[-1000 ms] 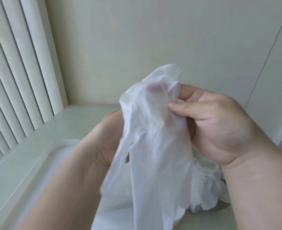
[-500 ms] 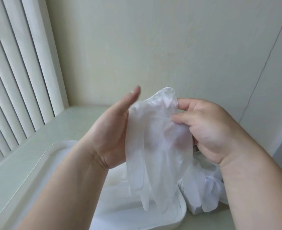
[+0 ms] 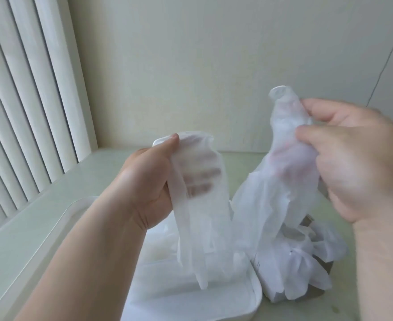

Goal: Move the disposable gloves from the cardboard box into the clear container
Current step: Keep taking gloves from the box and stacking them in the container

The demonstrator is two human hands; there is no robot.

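Observation:
My left hand (image 3: 149,186) pinches a translucent white disposable glove (image 3: 202,218) by its cuff; the glove's fingers hang down over the clear container (image 3: 248,304). My right hand (image 3: 357,163) grips a second translucent glove (image 3: 281,186) by the cuff, held higher and to the right, its fingers dangling above the cardboard box (image 3: 322,290). The box is mostly hidden under a loose heap of white gloves (image 3: 302,262) spilling out of it. A few gloves lie inside the container, dimly seen behind my left arm.
The container and box sit on a pale green table (image 3: 40,218), the box right beside the container. White vertical blinds (image 3: 24,93) run along the left. A cream wall (image 3: 214,66) closes the back. A white rim (image 3: 160,142) peeks up behind my left thumb.
The two hands have pulled apart: the bundle held together half a second ago is now split into two gloves, one in each hand, the right one moved up and to the right.

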